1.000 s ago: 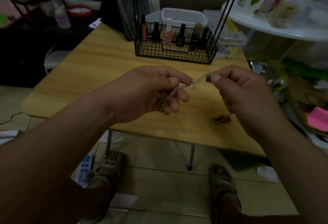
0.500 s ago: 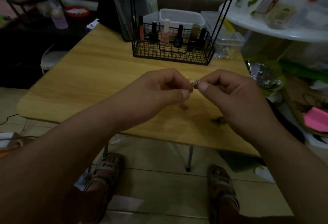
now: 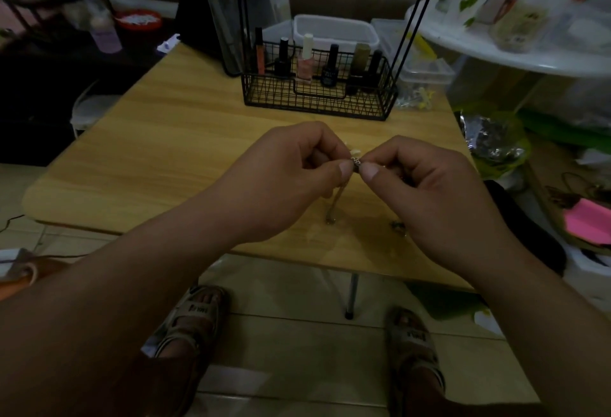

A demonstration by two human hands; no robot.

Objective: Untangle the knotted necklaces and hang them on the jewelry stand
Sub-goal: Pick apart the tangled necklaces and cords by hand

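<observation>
Above the wooden table (image 3: 172,152), my left hand (image 3: 291,181) and my right hand (image 3: 426,191) meet thumb to thumb. Both pinch the ends of a thin silver necklace (image 3: 356,162) between thumb and forefinger. A blurred loop of the chain hangs below my left hand down toward the table. A small dark piece of jewelry (image 3: 398,227) lies on the table by my right wrist, partly hidden. The black wire jewelry stand (image 3: 317,99) stands at the table's far side, with thin black rods rising from its basket base.
Several nail polish bottles (image 3: 305,59) stand in the stand's basket. A dark mirror (image 3: 228,9) and clear plastic boxes (image 3: 426,69) sit behind it. A cluttered white shelf (image 3: 515,56) is at right, a pink pad (image 3: 591,218) lower right. My sandalled feet (image 3: 195,317) are under the table.
A second ago my hands held the chain stretched apart between them. They have come together, and the chain's middle now hangs down in a loop.
</observation>
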